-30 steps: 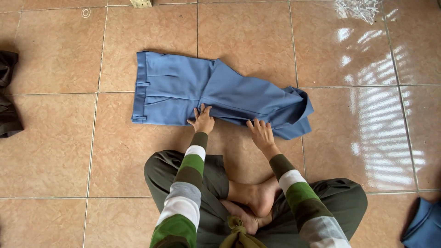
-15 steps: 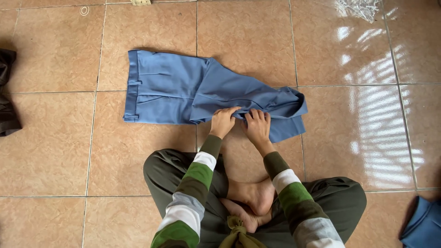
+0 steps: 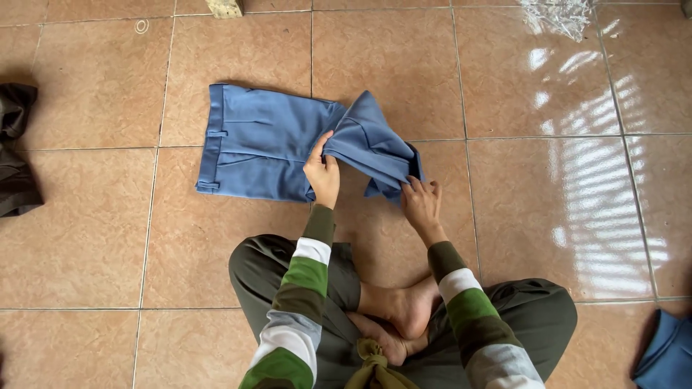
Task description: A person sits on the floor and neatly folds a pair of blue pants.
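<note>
i am sitting cross-legged on the tiled floor with a pair of blue trousers lying flat just in front of my knees, the waistband end pointing away to my left. my left hand is gripping the leg end of the trousers where it is bunching up, thumb on one side and fingers wrapped over the other, clamped on the cloth and lifting it off the tiles above the flat half. my right hand is sitting just right of that raised fold, fingers slightly spread, their tips touching the hem edge that is hanging down; i cannot tell whether they are pinching it or only resting on it.

the cloth looks soft and light, drooping wherever i am not holding it, so it is likely to sag and slide out of line on the glossy tiles. the firmer places to take hold seem to be the hem and the stitched waistband.

far left of the trousers a dark garment is lying in a heap, and well to their right another blue cloth is peeking in at the corner.
</note>
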